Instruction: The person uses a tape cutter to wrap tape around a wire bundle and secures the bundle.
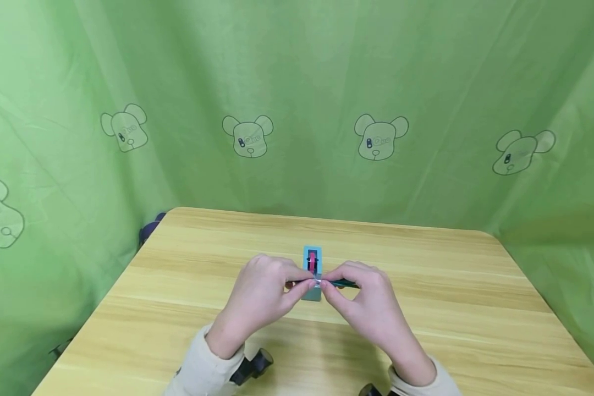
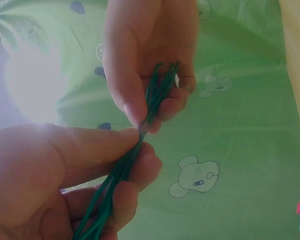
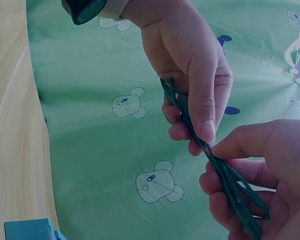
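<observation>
In the head view, my left hand (image 1: 267,286) and right hand (image 1: 368,297) meet fingertip to fingertip over the table. Between them they pinch a bundle of thin green cords (image 2: 117,175), thumb and fingers of each hand on either side of its middle. A small shiny clear piece that looks like tape (image 3: 207,149) sits at that middle, partly hidden by the thumbs. The loose cord ends fan out beneath both palms in the wrist views. Just beyond the fingertips stands a blue tape dispenser (image 1: 312,261) with a pink core, its near part overlapped by the hands.
The wood-grain table (image 1: 203,242) has rounded far corners. Green curtains (image 1: 312,66) with printed bear heads surround it on the far side and both flanks. A dark purple object (image 1: 149,231) shows beyond the table's left far corner. Dark wrist mounts (image 1: 252,366) stick out by the sleeves.
</observation>
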Demonstrator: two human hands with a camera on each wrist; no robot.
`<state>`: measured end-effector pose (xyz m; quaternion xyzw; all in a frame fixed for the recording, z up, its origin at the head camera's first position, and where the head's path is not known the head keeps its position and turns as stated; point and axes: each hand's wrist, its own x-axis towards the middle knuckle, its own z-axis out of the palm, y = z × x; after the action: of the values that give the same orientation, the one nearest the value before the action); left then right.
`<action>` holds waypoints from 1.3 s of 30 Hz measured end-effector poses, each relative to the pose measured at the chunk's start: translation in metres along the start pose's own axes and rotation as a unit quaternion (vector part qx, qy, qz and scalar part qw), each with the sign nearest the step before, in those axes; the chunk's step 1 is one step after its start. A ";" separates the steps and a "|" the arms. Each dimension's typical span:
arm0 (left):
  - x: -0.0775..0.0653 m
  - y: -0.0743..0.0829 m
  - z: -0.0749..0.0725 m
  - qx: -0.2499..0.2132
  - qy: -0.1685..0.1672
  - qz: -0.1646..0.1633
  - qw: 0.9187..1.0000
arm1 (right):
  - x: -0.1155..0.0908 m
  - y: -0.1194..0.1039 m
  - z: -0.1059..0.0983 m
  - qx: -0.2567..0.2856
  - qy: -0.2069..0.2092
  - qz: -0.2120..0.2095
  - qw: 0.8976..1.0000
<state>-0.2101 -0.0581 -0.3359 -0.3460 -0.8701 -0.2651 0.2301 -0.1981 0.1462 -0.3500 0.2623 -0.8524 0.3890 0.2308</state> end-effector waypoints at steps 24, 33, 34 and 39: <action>0.000 0.000 0.002 0.014 0.014 0.013 1.000 | 0.000 0.000 -0.004 -0.027 -0.019 0.007 0.999; -0.001 0.002 0.002 0.018 0.022 0.001 1.000 | 0.000 -0.002 -0.002 -0.032 0.014 -0.019 0.999; -0.001 0.002 0.002 0.018 0.020 -0.002 1.000 | 0.000 -0.002 -0.002 -0.032 0.017 -0.022 0.999; -0.001 0.003 0.001 0.009 0.007 -0.019 1.000 | 0.000 -0.002 -0.001 -0.032 0.032 -0.036 0.998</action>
<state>-0.2073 -0.0560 -0.3359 -0.3253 -0.8775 -0.2637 0.2338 -0.1965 0.1455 -0.3486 0.2725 -0.8470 0.3609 0.2796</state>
